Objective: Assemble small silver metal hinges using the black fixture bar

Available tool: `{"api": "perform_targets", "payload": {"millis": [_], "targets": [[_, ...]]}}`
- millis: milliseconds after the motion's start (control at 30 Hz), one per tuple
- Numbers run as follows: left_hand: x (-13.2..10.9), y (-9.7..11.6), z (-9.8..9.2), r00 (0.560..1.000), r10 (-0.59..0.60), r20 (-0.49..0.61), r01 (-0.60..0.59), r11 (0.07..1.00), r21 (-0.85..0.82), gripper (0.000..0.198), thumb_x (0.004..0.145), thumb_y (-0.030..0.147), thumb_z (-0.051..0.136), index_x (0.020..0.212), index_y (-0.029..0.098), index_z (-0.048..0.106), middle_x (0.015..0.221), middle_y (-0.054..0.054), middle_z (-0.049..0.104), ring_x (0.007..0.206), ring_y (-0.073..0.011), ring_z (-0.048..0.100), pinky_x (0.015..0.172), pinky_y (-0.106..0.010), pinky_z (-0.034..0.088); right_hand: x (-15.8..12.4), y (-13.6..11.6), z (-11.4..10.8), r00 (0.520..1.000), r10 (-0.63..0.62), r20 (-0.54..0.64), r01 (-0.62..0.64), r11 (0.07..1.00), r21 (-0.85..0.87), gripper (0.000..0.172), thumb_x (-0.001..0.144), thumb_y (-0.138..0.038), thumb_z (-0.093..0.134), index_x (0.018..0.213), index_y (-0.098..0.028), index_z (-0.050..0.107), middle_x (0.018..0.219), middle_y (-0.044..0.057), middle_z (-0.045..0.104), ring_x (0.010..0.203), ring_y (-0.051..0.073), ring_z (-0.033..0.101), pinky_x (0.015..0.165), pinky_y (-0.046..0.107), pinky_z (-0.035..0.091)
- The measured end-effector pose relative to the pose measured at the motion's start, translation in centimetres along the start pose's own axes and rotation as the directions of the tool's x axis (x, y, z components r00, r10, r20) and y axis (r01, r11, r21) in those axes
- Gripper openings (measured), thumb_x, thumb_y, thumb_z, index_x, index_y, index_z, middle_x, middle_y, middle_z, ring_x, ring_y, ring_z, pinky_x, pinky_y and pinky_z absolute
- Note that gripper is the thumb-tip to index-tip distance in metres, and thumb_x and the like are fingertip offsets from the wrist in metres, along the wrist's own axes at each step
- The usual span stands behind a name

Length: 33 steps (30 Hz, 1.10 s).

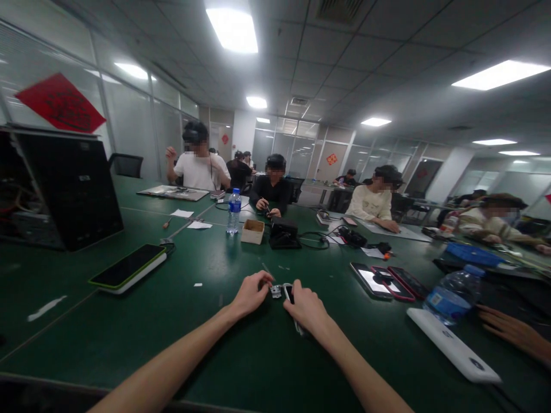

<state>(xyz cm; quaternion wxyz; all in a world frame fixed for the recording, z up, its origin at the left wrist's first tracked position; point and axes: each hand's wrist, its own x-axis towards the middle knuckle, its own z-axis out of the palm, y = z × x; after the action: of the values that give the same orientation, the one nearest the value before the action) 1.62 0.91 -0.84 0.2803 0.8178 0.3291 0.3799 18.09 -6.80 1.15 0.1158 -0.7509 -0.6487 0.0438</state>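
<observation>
My left hand is over the green table, with thumb and fingertips pinched together. What they hold, if anything, is too small to make out. Right beside those fingertips lies a small silvery part with dark gaps in it. My right hand is wrapped over a small phone-like device with a pale frame and a dark face. Most of that device is hidden under my fingers and palm; a pale edge shows below them. The silvery part sits between my two hands, close to the device.
Ahead stand a water bottle, a small cardboard box and a black stand. Left are a green-edged phone and a computer case. Right are phones, a large bottle, a white power bank and another person's hand.
</observation>
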Motion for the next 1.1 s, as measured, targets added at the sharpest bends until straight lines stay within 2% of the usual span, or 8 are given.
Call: {"api": "perform_targets", "payload": {"millis": [100,267,500,600,667,767,933,1100], "targets": [[0.0,-0.3,-0.1,1.0,-0.003,0.01,0.003,1.0,0.006,0.018,0.08,0.013,0.046,0.091,0.018,0.06,0.083,-0.002,0.068,0.077,-0.0171,0.064,0.073,-0.029,0.048,2.4,2.4,-0.6,0.993,0.114,0.007,-0.113,0.993,-0.026,0.024,0.083,-0.03,0.05,0.102,-0.016,0.048,0.098,0.015,0.064,0.082,0.026,0.065,0.062,0.03,0.045],[-0.2,-0.2,-0.4,0.997,-0.025,0.066,0.027,0.999,-0.026,0.019,0.083,0.014,0.046,0.095,0.017,0.06,0.088,-0.003,0.067,0.082,-0.0168,0.063,0.076,-0.028,0.048,7.6,8.4,-1.2,0.958,0.284,-0.031,-0.286,0.954,-0.086,0.028,0.088,-0.028,0.045,0.109,-0.009,0.045,0.104,0.022,0.06,0.089,0.028,0.063,0.068,0.033,0.045],[-0.2,0.7,-1.0,0.985,-0.122,0.125,0.125,0.992,-0.011,0.019,0.083,0.014,0.048,0.098,0.016,0.061,0.09,-0.005,0.066,0.082,-0.0171,0.062,0.074,-0.028,0.048,14.3,15.8,-1.4,0.905,0.406,-0.13,-0.423,0.894,-0.147,0.032,0.09,-0.024,0.038,0.112,-0.002,0.045,0.104,0.026,0.057,0.099,0.033,0.057,0.077,0.038,0.042],[-0.1,0.5,-0.9,0.983,-0.134,0.125,0.135,0.991,0.001,0.019,0.085,0.017,0.048,0.098,0.017,0.061,0.092,-0.004,0.066,0.085,-0.0175,0.061,0.075,-0.028,0.047,16.5,17.5,-1.3,0.912,0.367,-0.185,-0.398,0.899,-0.18,0.038,0.088,-0.024,0.039,0.118,-0.001,0.043,0.116,0.029,0.048,0.111,0.037,0.047,0.084,0.044,0.038],[-0.1,0.2,-0.8,0.981,-0.143,0.131,0.142,0.99,0.02,0.019,0.085,0.019,0.048,0.098,0.018,0.061,0.092,-0.004,0.066,0.085,-0.018,0.06,0.076,-0.029,0.046,17.8,18.4,-1.0,0.94,0.288,-0.181,-0.322,0.925,-0.202,0.038,0.087,-0.02,0.041,0.123,-0.01,0.043,0.123,0.022,0.045,0.116,0.034,0.042,0.089,0.043,0.035],[-0.1,-0.1,-0.6,0.98,-0.145,0.138,0.139,0.989,0.052,0.017,0.085,0.019,0.048,0.097,0.018,0.061,0.09,-0.003,0.066,0.085,-0.0177,0.06,0.077,-0.029,0.045,19.3,19.8,-0.4,0.973,0.198,-0.122,-0.22,0.952,-0.214,0.038,0.083,-0.013,0.042,0.12,-0.022,0.05,0.121,0.013,0.049,0.112,0.028,0.044,0.088,0.038,0.035],[-0.1,-0.1,-0.4,0.981,-0.132,0.141,0.122,0.99,0.074,0.017,0.085,0.018,0.048,0.097,0.018,0.06,0.088,-0.002,0.067,0.083,-0.0156,0.06,0.077,-0.026,0.044,20.7,22.0,0.7,0.976,0.197,-0.089,-0.211,0.956,-0.203,0.038,0.082,-0.013,0.043,0.117,-0.025,0.053,0.12,0.011,0.049,0.109,0.029,0.045,0.086,0.037,0.036],[0.0,0.6,-0.7,0.974,-0.145,0.176,0.132,0.987,0.087,0.017,0.085,0.019,0.048,0.098,0.017,0.06,0.089,-0.002,0.067,0.083,-0.0155,0.06,0.078,-0.026,0.045,21.6,23.1,1.3,0.967,0.232,-0.102,-0.247,0.951,-0.187,0.044,0.081,-0.014,0.043,0.123,-0.026,0.048,0.121,0.013,0.046,0.108,0.031,0.043,0.085,0.04,0.037]]}}
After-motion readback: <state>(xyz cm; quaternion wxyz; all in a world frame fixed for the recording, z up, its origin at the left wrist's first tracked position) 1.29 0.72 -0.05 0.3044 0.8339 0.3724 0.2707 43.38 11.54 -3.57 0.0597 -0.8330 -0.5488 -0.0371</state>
